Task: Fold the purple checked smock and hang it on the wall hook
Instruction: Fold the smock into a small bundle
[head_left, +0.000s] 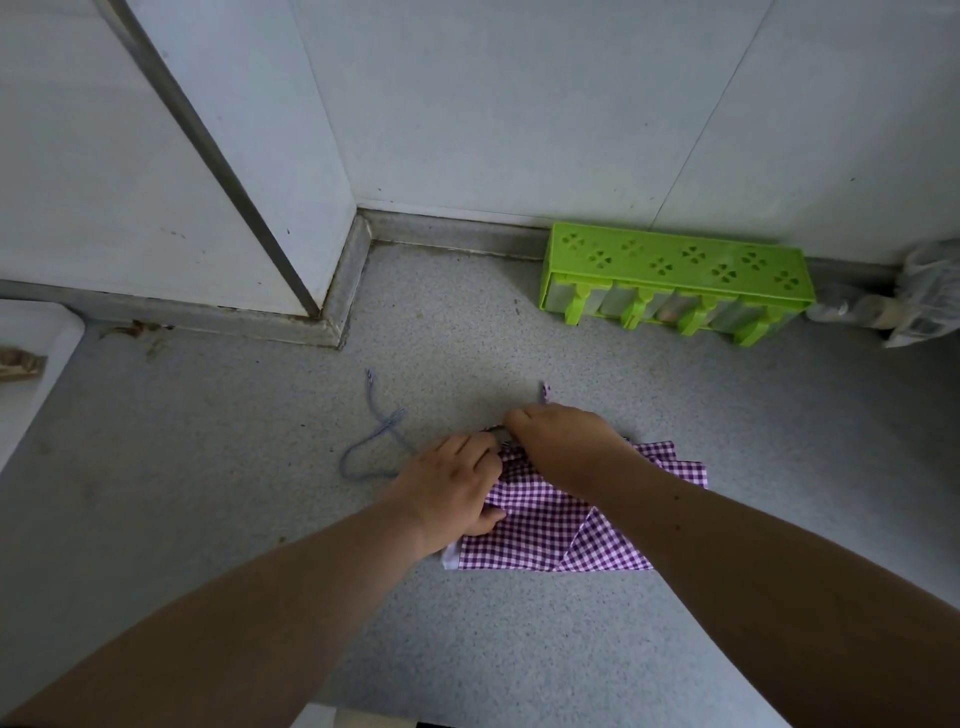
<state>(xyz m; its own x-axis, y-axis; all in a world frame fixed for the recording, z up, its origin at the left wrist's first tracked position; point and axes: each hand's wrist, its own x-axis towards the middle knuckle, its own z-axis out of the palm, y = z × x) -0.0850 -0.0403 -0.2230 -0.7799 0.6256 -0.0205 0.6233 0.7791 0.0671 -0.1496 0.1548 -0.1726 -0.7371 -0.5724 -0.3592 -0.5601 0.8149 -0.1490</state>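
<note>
Both hands gripping folded gingham smock (540, 525), speckled floor (260, 467)

hands: 2, left hand (453, 486) and right hand (558, 441), both on the cloth, fingers curled into it
smock (550, 525): 1, purple checked, folded flat on floor, under both sets of fingers
tie cords: 2 seen; blue cord (375, 441) looped just left of left fingers, short cord end (545, 392) just beyond right fingers
green rack (675, 280): 1, by wall, well beyond right fingers
rack cups: about 4, hard to tell
white tray (31, 374): 1, far left of left fingers
plastic-wrapped item (919, 296): 1, far right, unclear
</note>
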